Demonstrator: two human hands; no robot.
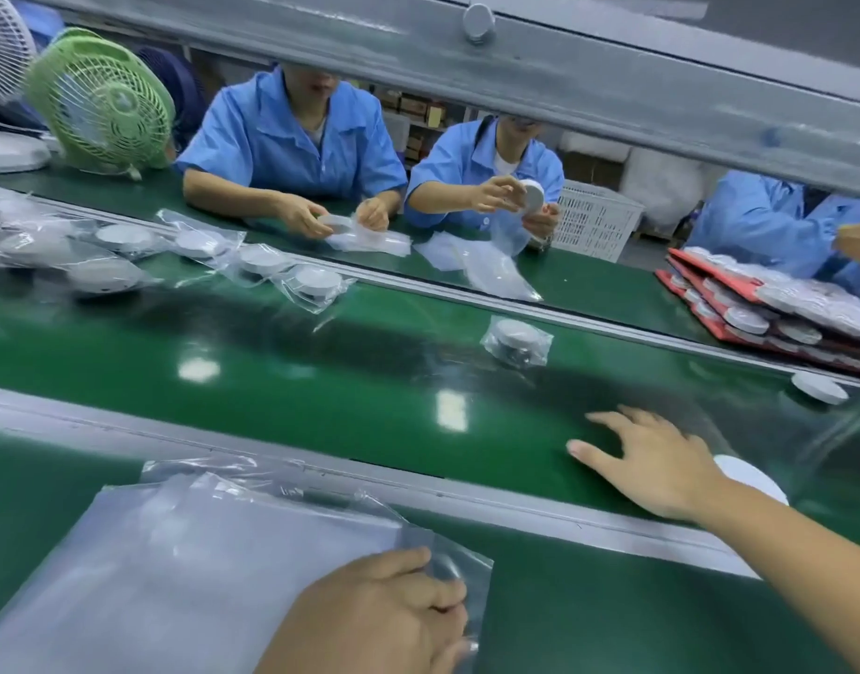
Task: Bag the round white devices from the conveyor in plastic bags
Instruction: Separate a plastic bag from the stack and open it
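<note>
Head view: right hand (pixel 661 459), fingers released and spread, over conveyor (pixel 321 381); round white device (pixel 753 479) near right. Cup it fully. Left hand (pixel 364 610) fingers grasping plastic bag (pixel 462 566): separate one.

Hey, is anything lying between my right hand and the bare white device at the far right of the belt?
Nothing visible does. Only bare green belt lies between the open right hand and that white device. A second device sits nearer, partly hidden behind the wrist.
</note>
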